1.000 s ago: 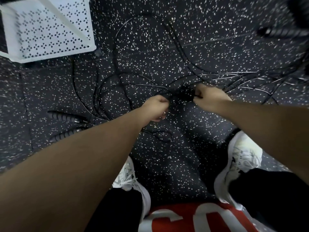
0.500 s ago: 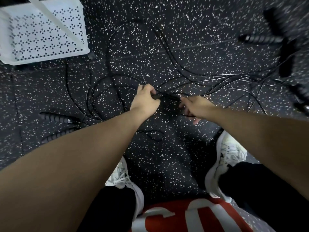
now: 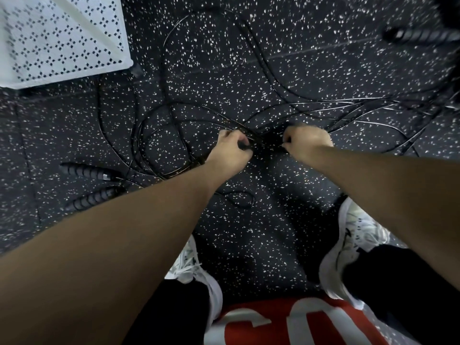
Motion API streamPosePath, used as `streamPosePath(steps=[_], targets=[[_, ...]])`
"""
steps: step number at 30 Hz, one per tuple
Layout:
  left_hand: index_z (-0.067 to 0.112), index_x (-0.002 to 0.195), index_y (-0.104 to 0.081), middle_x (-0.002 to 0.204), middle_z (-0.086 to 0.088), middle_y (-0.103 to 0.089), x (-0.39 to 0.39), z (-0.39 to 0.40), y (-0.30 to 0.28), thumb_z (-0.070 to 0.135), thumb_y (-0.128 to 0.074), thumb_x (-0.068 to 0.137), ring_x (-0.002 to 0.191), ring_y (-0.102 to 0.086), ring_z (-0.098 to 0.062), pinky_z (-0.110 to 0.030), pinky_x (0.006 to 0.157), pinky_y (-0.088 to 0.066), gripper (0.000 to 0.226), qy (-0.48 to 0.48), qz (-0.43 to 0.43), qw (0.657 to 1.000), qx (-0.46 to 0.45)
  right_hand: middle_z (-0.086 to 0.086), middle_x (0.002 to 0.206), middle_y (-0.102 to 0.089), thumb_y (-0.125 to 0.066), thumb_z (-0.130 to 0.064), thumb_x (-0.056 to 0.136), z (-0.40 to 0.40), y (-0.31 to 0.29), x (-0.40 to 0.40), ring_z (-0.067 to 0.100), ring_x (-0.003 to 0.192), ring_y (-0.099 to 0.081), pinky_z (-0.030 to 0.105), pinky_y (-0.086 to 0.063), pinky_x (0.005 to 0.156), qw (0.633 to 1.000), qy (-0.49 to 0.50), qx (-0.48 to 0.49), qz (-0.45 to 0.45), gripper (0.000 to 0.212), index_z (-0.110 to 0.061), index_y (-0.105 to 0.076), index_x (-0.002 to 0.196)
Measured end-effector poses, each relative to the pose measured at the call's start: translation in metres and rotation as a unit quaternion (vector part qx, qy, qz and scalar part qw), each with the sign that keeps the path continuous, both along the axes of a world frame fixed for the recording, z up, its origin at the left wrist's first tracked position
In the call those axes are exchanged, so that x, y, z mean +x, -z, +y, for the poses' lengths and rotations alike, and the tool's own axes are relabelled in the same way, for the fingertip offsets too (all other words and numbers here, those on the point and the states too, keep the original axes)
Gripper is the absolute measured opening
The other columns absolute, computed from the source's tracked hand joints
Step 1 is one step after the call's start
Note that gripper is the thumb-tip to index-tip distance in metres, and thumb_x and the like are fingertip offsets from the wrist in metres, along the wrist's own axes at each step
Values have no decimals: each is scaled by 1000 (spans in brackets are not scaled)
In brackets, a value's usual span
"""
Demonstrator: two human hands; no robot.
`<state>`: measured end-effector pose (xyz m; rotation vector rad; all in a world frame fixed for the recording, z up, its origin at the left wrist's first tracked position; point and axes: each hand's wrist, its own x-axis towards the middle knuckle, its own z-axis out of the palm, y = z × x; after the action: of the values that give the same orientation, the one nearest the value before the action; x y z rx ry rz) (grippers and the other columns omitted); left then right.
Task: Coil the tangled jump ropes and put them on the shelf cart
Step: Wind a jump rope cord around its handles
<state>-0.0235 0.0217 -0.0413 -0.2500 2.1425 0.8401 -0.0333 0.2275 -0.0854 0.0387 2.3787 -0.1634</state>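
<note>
- On the speckled floor (image 3: 249, 245), head view: the tangled jump ropes (image 3: 174, 115) sprawl between the shelf cart (image 3: 62, 70) at upper left and a handle (image 3: 420, 36) at upper right.
- The left hand (image 3: 230, 150) and right hand (image 3: 307, 140), half a second ago nearly touching, now sit apart, each pinching dark cord.
- Judged: the knot is being teased open; coiling not yet begun.

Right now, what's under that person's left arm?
Under the left arm, two ribbed black rope handles poke out on the speckled floor, with thin black cords. Where they continue beneath it is hidden.
</note>
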Motion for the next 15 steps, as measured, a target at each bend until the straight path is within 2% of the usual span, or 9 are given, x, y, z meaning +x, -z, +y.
streamPosePath(steps=[2,4,7,9,11,13,15], targets=[[23,120,-56,132,6,-34,1,0,-1,24,-59,100,66,-57,-13,-24,54,-44,20,2,-1,1000,6,10,131,-57,-44,-33,106,0,-1,2,31,123,-50,43,-47,90,998,-59,25,21,34,-16,-57,132],[25,116,-56,127,8,-33,2,-2,-3,25,-58,101,66,-56,-12,-22,53,-42,15,6,2,1000,4,14,126,-60,-39,-34,107,2,-6,6,33,122,-51,46,-44,97,997,-69,27,33,35,-12,-54,130],[27,112,-56,127,7,-40,2,-3,-7,25,-57,100,70,-58,-12,-25,57,-43,12,-8,2,1000,14,15,117,-65,-37,-33,106,8,-20,12,34,117,-54,47,-41,102,998,-12,-14,68,32,-13,-51,126],[28,109,-58,125,3,-50,1,-3,-15,25,-56,100,74,-58,-12,-26,59,-43,10,-8,5,1000,22,11,121,-65,-37,-37,105,10,-35,10,32,121,-53,49,-37,104,996,9,-44,73,35,-17,-53,129],[28,109,-59,118,2,-59,-1,-3,-26,25,-55,100,74,-58,-11,-29,62,-46,10,-1,4,1000,29,5,129,-64,-41,-44,104,13,-51,8,29,126,-51,48,-37,105,996,-12,-69,58,37,-23,-59,129],[27,110,-60,113,3,-62,-2,-3,-40,24,-55,101,76,-59,-11,-31,67,-51,11,13,8,1000,24,4,132,-63,-46,-45,104,16,-70,5,27,124,-52,40,-42,103,992,-29,-111,54,37,-24,-64,129],[26,113,-60,119,1,-61,-4,-6,-53,24,-58,99,79,-61,-11,-29,67,-50,14,12,28,999,20,6,127,-65,-49,-39,105,16,-94,4,23,111,-56,30,-43,90,985,-18,-158,66,35,-18,-66,127]])
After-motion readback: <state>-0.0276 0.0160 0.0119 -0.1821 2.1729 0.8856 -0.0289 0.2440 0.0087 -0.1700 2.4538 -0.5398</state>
